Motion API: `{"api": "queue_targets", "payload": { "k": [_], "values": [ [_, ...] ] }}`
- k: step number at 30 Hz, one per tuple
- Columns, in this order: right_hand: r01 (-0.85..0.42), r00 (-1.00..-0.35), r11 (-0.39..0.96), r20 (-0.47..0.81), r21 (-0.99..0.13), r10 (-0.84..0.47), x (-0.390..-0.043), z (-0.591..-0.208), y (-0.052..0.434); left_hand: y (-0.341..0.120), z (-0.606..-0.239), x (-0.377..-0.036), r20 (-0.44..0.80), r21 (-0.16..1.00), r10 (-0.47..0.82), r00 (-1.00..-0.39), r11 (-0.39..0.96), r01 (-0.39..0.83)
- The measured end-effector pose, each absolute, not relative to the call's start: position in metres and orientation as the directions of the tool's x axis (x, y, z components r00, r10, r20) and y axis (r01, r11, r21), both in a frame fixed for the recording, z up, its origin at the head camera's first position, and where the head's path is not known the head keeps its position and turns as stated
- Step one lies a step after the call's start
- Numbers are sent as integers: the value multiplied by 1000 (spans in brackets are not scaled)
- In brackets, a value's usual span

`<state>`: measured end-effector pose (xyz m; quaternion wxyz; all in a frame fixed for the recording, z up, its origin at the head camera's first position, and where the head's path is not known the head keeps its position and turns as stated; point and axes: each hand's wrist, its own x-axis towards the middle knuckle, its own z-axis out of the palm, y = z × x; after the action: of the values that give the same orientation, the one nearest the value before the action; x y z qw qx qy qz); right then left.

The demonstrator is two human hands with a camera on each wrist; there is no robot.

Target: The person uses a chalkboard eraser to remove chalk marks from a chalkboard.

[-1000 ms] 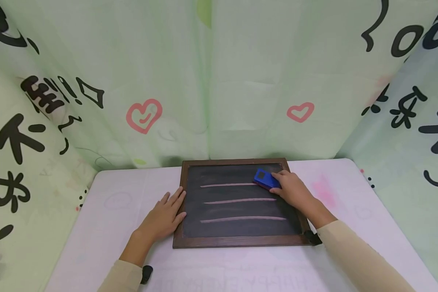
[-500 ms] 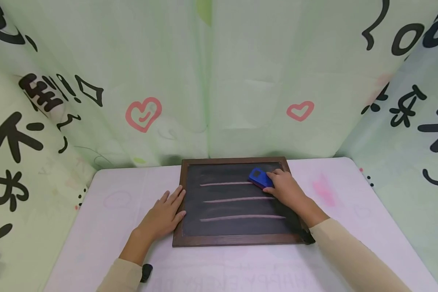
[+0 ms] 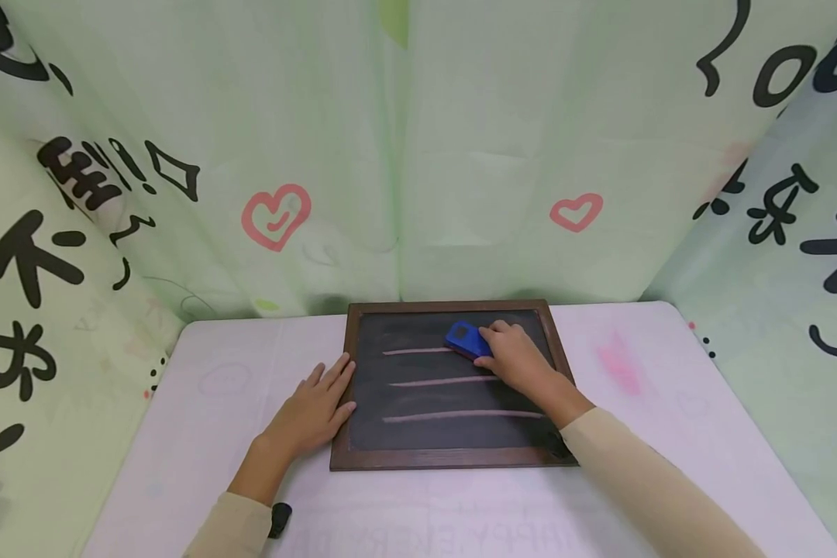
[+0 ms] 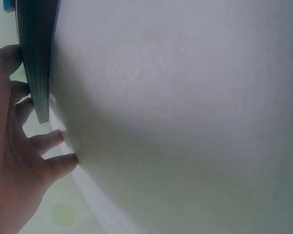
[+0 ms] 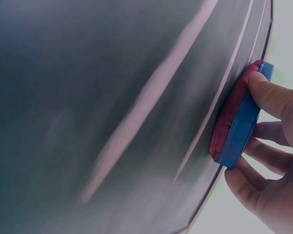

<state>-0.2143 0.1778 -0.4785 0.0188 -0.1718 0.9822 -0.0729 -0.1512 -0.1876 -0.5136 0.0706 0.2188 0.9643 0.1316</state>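
Wiping the top chalk line with the blue eraser (image 3: 464, 339)

The eraser sits on the far part of the chalkboard (image 3: 453, 434), at the right end of the top line; two lines remain nearer. To wipe well, keep its red pad flat and follow the line. The right hand (image 3: 519, 363) grips the eraser, arm reaching from the near right. The left hand (image 3: 311, 416) lies with straight fingers on the table (image 3: 202, 403), touching the board's left frame.

Chalkboard (image 3: 453, 387): matt dark slate-like writing surface, smeared with chalk dust, in a brown wooden frame (image 3: 453, 459) (grain faintly visible). Eraser (image 3: 464, 339): smooth blue plastic back over a red felt pad (image 5: 228, 119). Desk (image 3: 209, 395): matt pale cloth cover. Backdrop (image 3: 460, 139): printed green fabric.
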Motion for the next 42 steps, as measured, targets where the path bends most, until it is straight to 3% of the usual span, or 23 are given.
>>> {"api": "queue_targets", "payload": {
  "k": [21, 42],
  "values": [
    [-400, -904, 902, -91, -160, -417, -231, -481, 85, -191, -514, -151, -90, 294, 435, -896, 871, 394],
    [-448, -868, 870, -133, -207, -479, -237, -473, 40, -189, -517, -154, -97, 274, 425, -900, 881, 386]
  ]
}}
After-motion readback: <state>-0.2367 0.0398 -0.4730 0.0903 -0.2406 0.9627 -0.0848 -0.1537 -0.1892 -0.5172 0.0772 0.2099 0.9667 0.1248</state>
